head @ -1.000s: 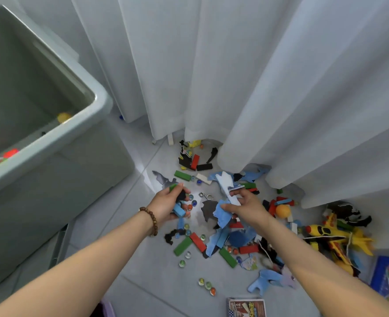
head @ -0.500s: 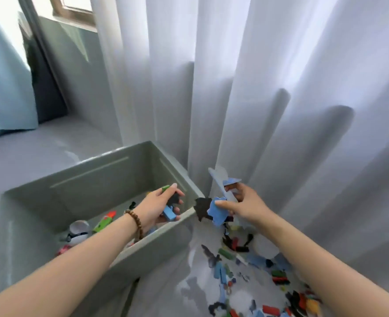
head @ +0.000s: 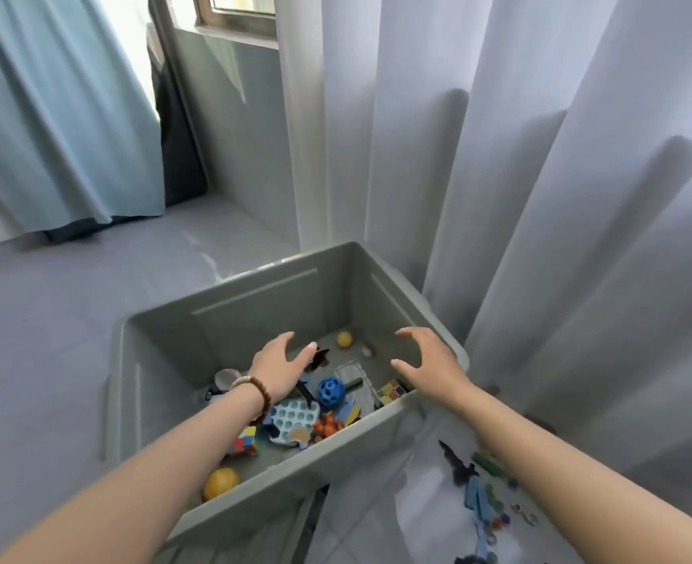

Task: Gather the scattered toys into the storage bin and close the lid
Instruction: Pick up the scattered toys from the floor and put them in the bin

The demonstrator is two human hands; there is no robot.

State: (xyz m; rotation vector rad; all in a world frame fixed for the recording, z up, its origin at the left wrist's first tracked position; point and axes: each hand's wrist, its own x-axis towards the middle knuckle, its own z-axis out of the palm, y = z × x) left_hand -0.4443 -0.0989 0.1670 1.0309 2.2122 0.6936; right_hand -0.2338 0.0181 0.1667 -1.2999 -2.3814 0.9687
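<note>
Head view: left hand (head: 281, 368) and right hand (head: 429, 360) spread, fingers loosely splayed, holding nothing, above open storage bin (head: 230, 307). Toys inside: blue ball (head: 330, 389), cube (head: 392, 393). Scattered toys (head: 480, 490) on floor right of bin.

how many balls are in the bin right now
3: a small yellow ball near the far wall, a blue holed ball in the middle, and a larger orange-yellow ball in the near left corner. More may be hidden.
</note>
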